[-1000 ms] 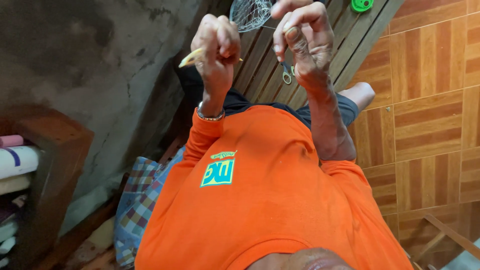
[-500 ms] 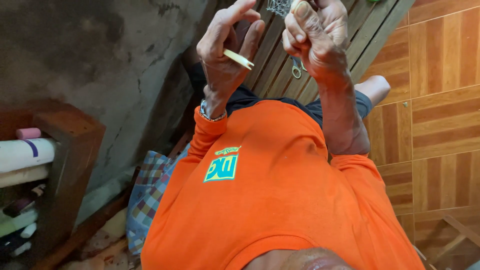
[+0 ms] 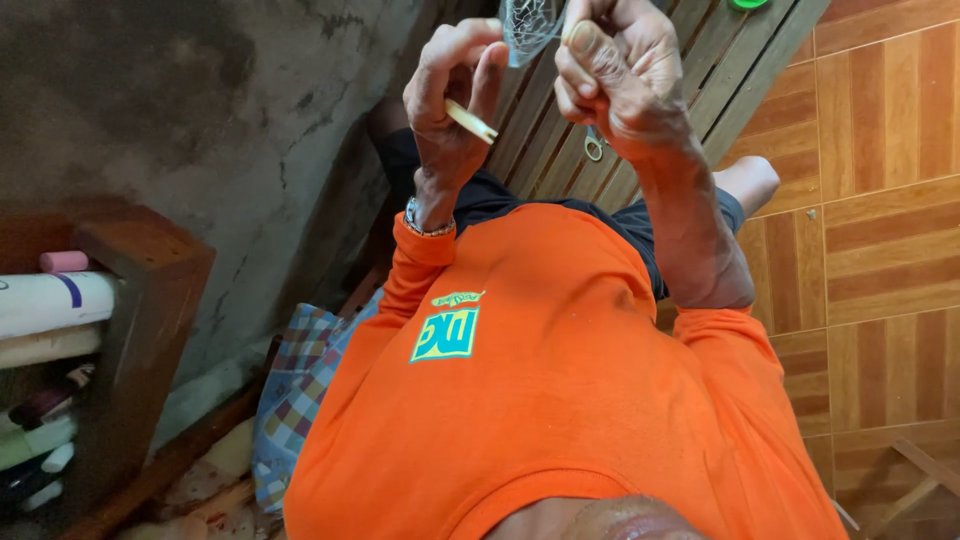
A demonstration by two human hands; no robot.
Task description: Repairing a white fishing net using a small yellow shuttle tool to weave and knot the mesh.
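At top centre I see my left hand [image 3: 450, 95] pinching a stick [image 3: 470, 121] and my right hand [image 3: 610, 75] gripping netting [image 3: 528, 25].

Orange long-sleeved shirt [image 3: 560, 380] with chest logo, dark shorts [image 3: 490, 200], metal wristband [image 3: 425, 222]

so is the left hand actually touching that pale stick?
Touching. The head view shows the left hand pinching the pale stick between thumb and fingers, no gap visible.
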